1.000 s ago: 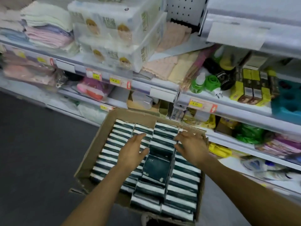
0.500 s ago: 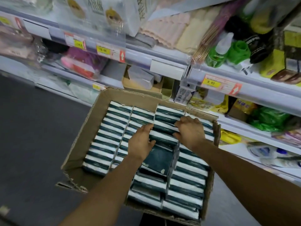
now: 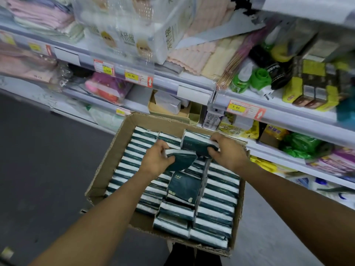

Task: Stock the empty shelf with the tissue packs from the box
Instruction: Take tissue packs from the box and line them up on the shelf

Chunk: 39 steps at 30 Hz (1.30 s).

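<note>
Picking step: my left hand (image 3: 156, 160) grips one dark green tissue pack (image 3: 181, 160), my right hand (image 3: 227, 150) grips another pack (image 3: 196, 144), both lifted just above the rows near the far edge of the cardboard box (image 3: 123, 146). Next, prob.: carry both to an empty shelf spot; can't tell which.

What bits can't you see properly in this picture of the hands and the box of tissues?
- Head view: the bottom layers of the brown cardboard box, covered by the dark green tissue packs on top.
- The small print on the yellow price tag: too small and blurred.
- The left hand and right hand each grip a pack, which hides their fingertips.
- The empty shelf: cannot be told apart here.
</note>
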Motion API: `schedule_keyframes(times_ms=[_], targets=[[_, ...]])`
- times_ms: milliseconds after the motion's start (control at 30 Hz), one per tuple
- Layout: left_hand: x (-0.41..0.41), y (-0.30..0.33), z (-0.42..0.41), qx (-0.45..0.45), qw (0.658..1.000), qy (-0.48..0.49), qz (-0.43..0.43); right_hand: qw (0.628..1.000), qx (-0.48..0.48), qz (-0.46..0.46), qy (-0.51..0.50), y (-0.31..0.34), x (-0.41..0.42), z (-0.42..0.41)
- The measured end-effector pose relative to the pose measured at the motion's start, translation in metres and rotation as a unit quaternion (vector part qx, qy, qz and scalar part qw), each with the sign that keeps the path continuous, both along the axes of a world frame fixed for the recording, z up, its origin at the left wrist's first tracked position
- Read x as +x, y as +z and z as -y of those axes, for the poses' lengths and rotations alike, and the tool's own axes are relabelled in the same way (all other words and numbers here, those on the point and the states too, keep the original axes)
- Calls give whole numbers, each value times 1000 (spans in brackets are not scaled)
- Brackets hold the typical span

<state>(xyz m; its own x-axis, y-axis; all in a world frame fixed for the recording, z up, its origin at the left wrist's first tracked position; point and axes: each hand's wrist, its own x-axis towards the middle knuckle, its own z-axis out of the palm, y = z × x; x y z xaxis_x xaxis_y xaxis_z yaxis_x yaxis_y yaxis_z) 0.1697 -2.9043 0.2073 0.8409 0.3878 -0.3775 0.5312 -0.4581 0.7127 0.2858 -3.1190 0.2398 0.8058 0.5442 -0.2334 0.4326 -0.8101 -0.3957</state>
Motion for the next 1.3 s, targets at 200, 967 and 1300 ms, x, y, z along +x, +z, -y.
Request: schedule_keyframes(times_ms=[200,967,1300], targets=[[-7,65,-3,-63,993,72,74,997,65,39,-24,73,-12,20],[87,350,119,-108,918,31,381,889,398,209,-86,336,30,163],[186,389,234,-146,889,64,429,895,297,304,-138,377,143,312]])
